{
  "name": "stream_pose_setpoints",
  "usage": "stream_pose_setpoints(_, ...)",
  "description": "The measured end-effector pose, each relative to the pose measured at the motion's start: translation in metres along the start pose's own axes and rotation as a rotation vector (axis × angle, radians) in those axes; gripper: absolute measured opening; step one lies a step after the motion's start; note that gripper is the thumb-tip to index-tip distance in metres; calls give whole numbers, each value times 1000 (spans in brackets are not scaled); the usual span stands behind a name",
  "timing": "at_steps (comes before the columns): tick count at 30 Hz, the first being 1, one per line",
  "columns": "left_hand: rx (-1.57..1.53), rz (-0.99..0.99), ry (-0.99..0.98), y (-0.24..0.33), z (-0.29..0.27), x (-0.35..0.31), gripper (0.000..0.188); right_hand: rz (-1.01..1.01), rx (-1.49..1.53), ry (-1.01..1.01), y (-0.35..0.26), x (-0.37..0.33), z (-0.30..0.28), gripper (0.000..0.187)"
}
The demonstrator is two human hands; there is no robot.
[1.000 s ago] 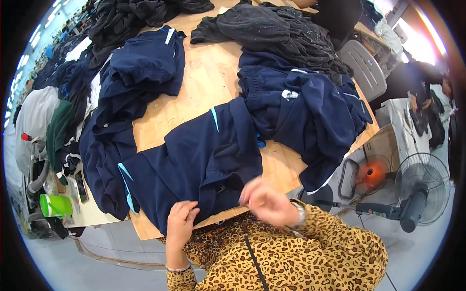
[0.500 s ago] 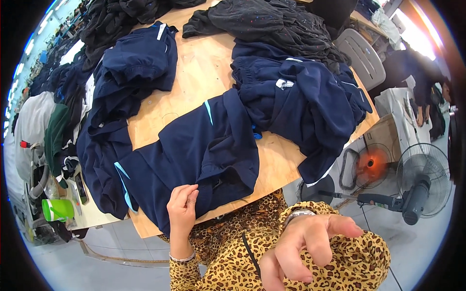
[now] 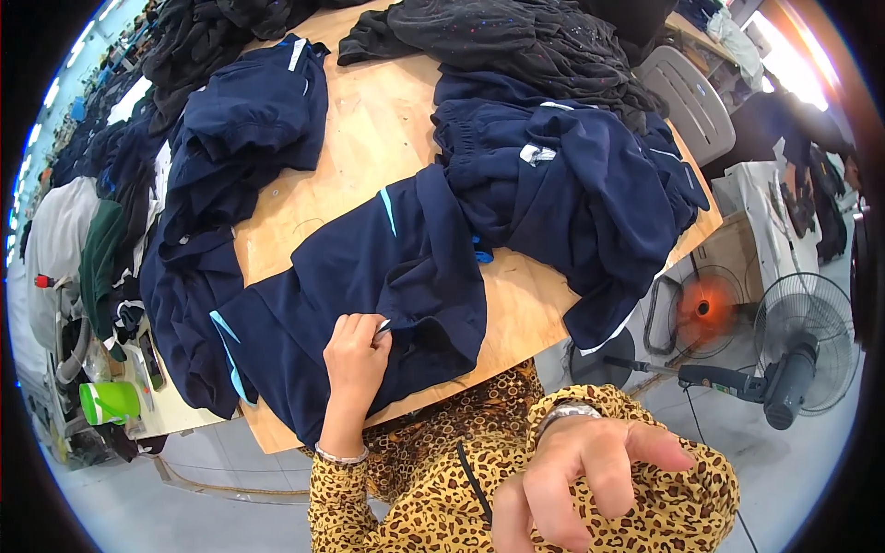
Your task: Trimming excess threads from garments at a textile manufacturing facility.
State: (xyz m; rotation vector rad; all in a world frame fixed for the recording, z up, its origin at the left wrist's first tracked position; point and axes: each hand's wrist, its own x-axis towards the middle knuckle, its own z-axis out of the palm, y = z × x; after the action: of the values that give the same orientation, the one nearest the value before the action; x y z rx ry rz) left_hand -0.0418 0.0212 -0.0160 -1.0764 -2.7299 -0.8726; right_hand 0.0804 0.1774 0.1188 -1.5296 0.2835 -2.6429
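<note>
With my right hand (image 3: 588, 470) spread wide, I can't tell whether my left hand (image 3: 356, 358) grips; one-sided tugging could skew the navy garment (image 3: 334, 267)

Yellow leopard-print sleeves (image 3: 343, 498) end at pale wristbands (image 3: 341, 455).

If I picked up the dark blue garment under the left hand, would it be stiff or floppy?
Probably floppy: the dark blue garment lies in soft folds and creases. Its ends may droop, since it spreads well beyond the left hand. It likely won't roll, lying flattish on the wooden table.
</note>
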Motion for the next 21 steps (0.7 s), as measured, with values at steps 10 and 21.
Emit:
stream_pose_setpoints(10,-273,189,275,29,-1,-2,20,-1,-1,-14,13,-15,0,40)
stream_pose_setpoints(21,-227,532,351,48,3,-11,27,93,33,1259,51,-129,-39,51)
